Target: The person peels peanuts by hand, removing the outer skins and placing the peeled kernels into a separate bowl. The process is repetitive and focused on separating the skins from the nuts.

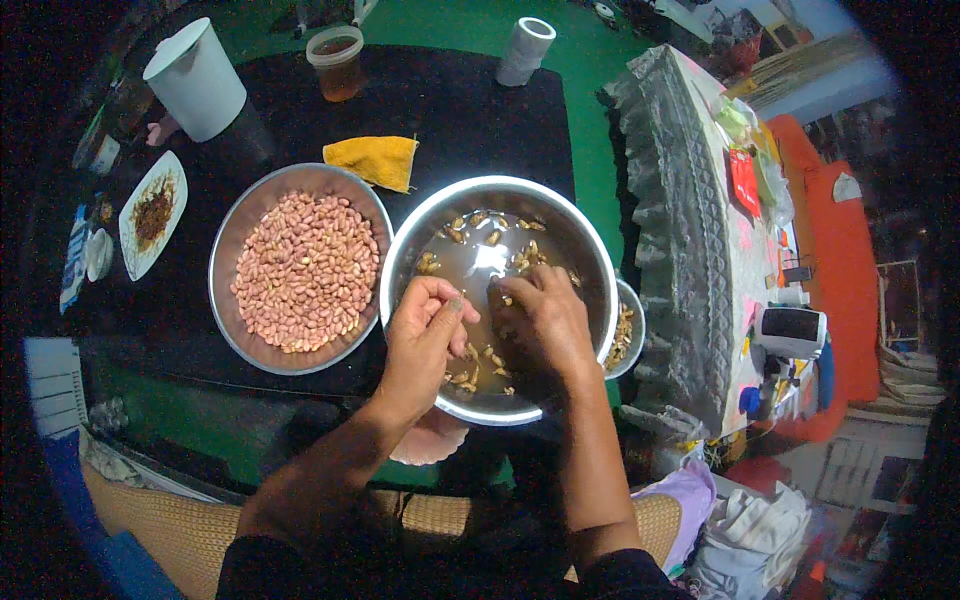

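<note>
Both of my hands are over a steel basin (604,247) of cloudy water, where brown cicada-like insects (493,237) float in clumps. My left hand (431,322) is at the basin's left side, its thumb and forefinger close together; a tiny thing seems to show at the fingertips, too small to name. My right hand (546,311) reaches down to the water with curled fingers, close to a small pale piece; whether it grips anything is hidden. Left of the basin stands a steel bowl (225,300) of pink-skinned peanuts (304,270). A smaller bowl (637,337) with more insects is partly behind the basin's right rim.
A yellow cloth (375,161) lies behind the bowls on the dark table (450,97). Farther back are a white pitcher (202,82), a tub of brown liquid (337,71) and a white roll (525,52). A plate (135,251) with dark reddish seasoning is at the left.
</note>
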Tool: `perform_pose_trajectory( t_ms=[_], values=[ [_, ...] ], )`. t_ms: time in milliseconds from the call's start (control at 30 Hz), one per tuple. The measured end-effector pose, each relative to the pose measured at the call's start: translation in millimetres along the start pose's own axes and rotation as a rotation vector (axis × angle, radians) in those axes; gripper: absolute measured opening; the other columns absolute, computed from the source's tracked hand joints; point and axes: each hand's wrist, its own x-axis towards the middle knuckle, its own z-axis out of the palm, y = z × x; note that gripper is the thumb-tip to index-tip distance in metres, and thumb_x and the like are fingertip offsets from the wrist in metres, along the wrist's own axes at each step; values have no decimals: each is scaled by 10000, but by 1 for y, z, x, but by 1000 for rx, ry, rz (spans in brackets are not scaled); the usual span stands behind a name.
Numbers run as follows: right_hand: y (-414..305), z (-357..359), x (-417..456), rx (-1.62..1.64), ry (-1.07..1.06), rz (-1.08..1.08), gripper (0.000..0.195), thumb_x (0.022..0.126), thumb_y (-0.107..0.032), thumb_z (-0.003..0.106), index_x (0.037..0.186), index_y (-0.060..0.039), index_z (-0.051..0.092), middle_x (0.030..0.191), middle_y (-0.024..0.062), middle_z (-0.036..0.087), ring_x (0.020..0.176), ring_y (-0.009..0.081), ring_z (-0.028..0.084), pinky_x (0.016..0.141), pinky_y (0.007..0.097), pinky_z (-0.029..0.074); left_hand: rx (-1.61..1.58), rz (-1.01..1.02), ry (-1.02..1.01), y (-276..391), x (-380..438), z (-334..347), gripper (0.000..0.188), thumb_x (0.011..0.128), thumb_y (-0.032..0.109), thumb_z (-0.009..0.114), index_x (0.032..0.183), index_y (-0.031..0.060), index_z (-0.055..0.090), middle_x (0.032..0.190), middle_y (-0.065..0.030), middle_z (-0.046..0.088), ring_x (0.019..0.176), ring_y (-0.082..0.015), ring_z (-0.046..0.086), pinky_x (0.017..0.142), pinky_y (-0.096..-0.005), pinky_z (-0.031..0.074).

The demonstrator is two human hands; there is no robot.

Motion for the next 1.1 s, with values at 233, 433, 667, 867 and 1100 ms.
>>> perform_pose_trajectory(
  t_ms=[233,433,667,867,1100],
  values=[
    [-16,-16,2,155,62,-38,229,801,-80,788,1024,-82,734,1057,120,663,996,299,655,803,382,534,-66,-15,-12,0,1,0,76,1020,72,559,1084,82,520,917,-58,627,633,-46,480,559,-194,378],
    [-44,-31,-1,477,83,-111,214,850,-124,785,1035,-47,712,930,134,713,856,304,706,762,390,563,-38,-73,-95,-1,-1,-2,85,1024,129,609,1072,71,570,829,24,589,633,-13,448,546,-179,350],
    [-40,-27,-8,555,94,-101,242,843,-129,798,1052,-37,715,945,137,729,840,297,718,745,378,570,107,-30,-80,-4,-1,-1,81,1031,129,599,1038,51,619,783,56,545,630,-6,429,547,-177,338],
    [-33,-32,-10,685,144,-26,202,818,-113,816,987,-32,743,929,117,732,840,250,714,739,342,553,-73,-95,-114,1,-3,6,76,1019,82,591,1067,30,618,782,54,530,629,-10,425,546,-174,327],
    [-40,-31,-10,852,172,-41,180,824,-86,804,980,-14,748,953,109,724,855,216,694,735,323,539,-224,-164,-128,7,-5,9,110,1011,56,585,1112,16,603,822,30,563,639,-15,426,555,-168,334]
  ],
)
